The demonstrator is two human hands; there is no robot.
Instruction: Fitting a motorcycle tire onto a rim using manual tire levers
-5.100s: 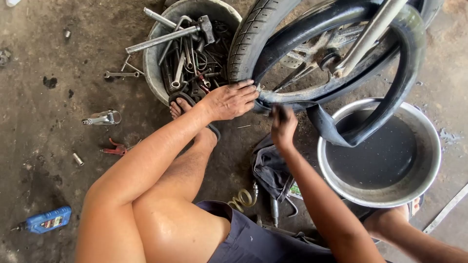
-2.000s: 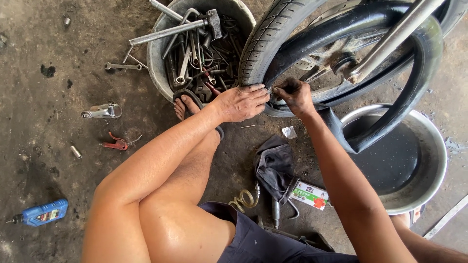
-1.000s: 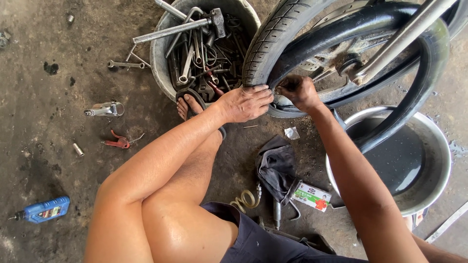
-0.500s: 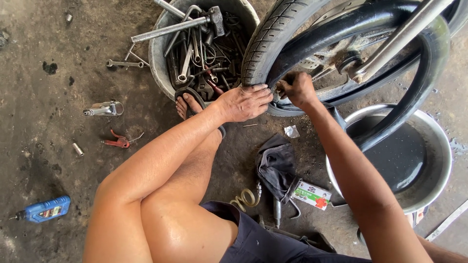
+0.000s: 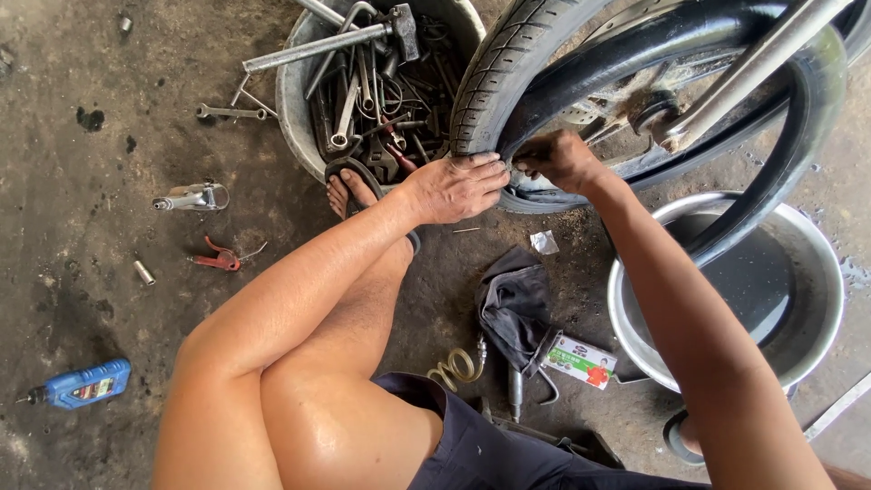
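Observation:
A black tyre (image 5: 508,63) on a wheel stands upright in front of me, with a black inner tube (image 5: 780,154) looping out of it to the right. My left hand (image 5: 454,186) presses flat on the tyre's lower sidewall. Just to its right, my right hand (image 5: 558,159) is closed at the tyre's bead next to the rim; what its fingers pinch is hidden. The wheel's hub and a metal fork leg (image 5: 753,63) show above my right hand.
A metal tub (image 5: 295,91) full of wrenches and a hammer stands behind my sandalled foot (image 5: 354,191). A steel basin (image 5: 817,272) holding water sits at right. A dark rag (image 5: 513,304), small box (image 5: 581,358), coiled hose, red pliers (image 5: 218,260) and a blue bottle (image 5: 86,383) lie on the concrete.
My right hand came up from below the wheel to the tyre's bead beside my left hand about five seconds ago. Over the last second both hands have stayed there.

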